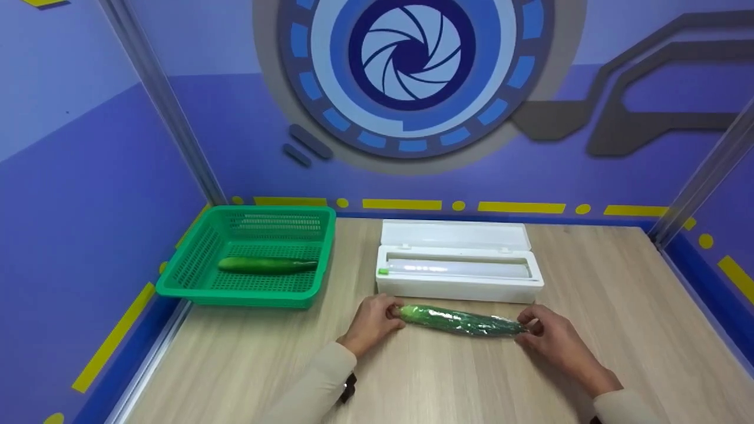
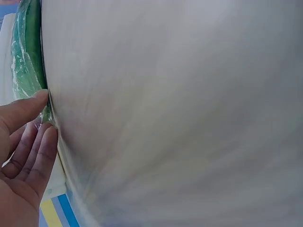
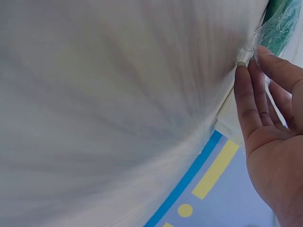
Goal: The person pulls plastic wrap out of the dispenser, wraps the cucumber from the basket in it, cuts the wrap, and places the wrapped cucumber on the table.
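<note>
A cucumber wrapped in clear film [image 1: 459, 321] lies crosswise on the wooden table [image 1: 412, 377], just in front of a white cling-film dispenser box [image 1: 459, 271] with its lid open. My left hand [image 1: 393, 312] pinches the left end of the wrapped cucumber. My right hand [image 1: 526, 327] pinches the right end. In the left wrist view, the thumb and fingers of the left hand [image 2: 45, 113] close on the crinkled film over the cucumber [image 2: 26, 56]. In the right wrist view, the right hand [image 3: 253, 59] holds the film tail of the cucumber [image 3: 279, 23].
A green plastic basket [image 1: 194, 282] stands at the back left with a bare cucumber [image 1: 265, 265] lying in it. Purple walls close the table on the left, back and right. The blurred tabletop [image 2: 180, 113] fills most of both wrist views.
</note>
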`<state>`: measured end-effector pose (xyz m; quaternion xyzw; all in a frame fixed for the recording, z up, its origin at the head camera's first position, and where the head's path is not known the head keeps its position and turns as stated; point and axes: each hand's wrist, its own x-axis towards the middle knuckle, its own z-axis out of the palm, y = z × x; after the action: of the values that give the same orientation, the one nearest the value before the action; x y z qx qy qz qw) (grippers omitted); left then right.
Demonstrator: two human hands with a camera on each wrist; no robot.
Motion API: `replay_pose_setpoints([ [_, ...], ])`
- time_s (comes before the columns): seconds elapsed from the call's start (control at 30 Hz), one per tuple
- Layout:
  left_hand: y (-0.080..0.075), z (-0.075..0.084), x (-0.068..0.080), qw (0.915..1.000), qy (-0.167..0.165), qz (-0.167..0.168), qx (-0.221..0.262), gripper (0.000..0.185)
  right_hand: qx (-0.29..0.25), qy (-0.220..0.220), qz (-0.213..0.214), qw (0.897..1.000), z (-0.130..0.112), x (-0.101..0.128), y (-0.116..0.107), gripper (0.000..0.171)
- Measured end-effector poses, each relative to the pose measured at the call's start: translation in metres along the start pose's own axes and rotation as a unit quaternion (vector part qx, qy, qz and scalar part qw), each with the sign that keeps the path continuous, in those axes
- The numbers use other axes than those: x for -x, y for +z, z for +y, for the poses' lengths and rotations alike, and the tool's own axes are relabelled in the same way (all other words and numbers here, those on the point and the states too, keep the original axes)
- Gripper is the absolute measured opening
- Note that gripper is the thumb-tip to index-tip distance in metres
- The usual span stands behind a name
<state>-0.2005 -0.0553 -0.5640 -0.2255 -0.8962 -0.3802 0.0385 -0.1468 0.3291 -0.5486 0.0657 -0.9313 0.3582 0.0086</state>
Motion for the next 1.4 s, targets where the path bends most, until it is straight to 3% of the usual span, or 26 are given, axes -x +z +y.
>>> replay_pose_setpoints([
  [0.23, 0.0028, 0.0009, -0.0001, 0.9997, -0.021, 0.006, -0.008, 0.021, 0.004, 0.001, -0.001, 1.000, 0.0018, 0.0013, -0.0012, 0.027],
  [0.47, 0.0034, -0.0007, -0.0015, 0.9998, 0.007, 0.002, -0.019, 0.021, 0.026, -0.018, 0.004, 0.999, 0.0040, 0.0024, -0.0029, 0.018],
  [0.7, 0.0023, 0.0013, -0.0010, 1.0000, -0.004, -0.001, 0.004, 0.015, 0.036, -0.006, -0.006, 0.999, 0.0015, 0.0036, -0.0024, 0.014],
  [0.93, 0.0023, 0.0024, 0.0003, 1.0000, 0.000, 0.003, 0.002, 0.006, 0.050, -0.037, 0.012, 0.998, 0.0018, 0.0038, -0.0030, 0.016],
  [1.23, 0.0023, 0.0043, 0.0010, 0.9999, 0.006, 0.004, -0.011, 0.008, 0.021, -0.065, 0.018, 0.998, 0.0055, 0.0052, -0.0040, 0.016],
  [1.4, 0.0021, 0.0052, 0.0002, 0.9989, 0.026, 0.015, -0.035, 0.009, 0.007, -0.074, 0.020, 0.997, 0.0066, 0.0049, -0.0035, 0.012],
])
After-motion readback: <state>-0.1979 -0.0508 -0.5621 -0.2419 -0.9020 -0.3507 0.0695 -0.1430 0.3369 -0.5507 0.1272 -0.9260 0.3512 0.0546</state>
